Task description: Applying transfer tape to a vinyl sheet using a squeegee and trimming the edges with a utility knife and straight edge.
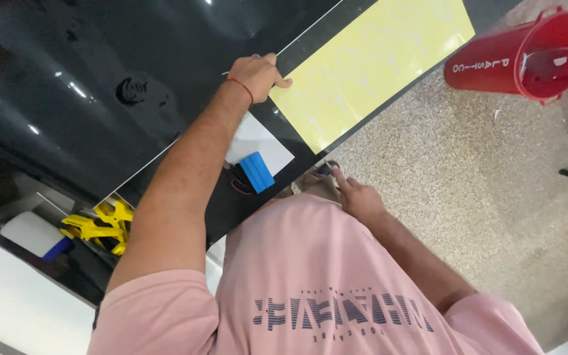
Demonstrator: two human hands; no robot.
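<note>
My left hand (258, 75), with a red thread round its wrist, is closed at the near corner of a pale yellow sheet (369, 66). The sheet lies flat on a glossy black panel (100, 79). A thin pale tip sticks out of the fist on its left side. My right hand (357, 197) hangs low by the panel's edge, next to my pink shirt. Its index finger is stretched out and nothing shows in it. A blue squeegee (258, 172) rests on a white paper (261, 139) just below my left forearm.
A red bucket (527, 56) lies tilted on the speckled floor (468, 171) at the upper right. Under the panel on the left are a yellow plastic clamp (100, 227) and a white bottle with a blue cap (31, 233). Dark rods show at the right edge.
</note>
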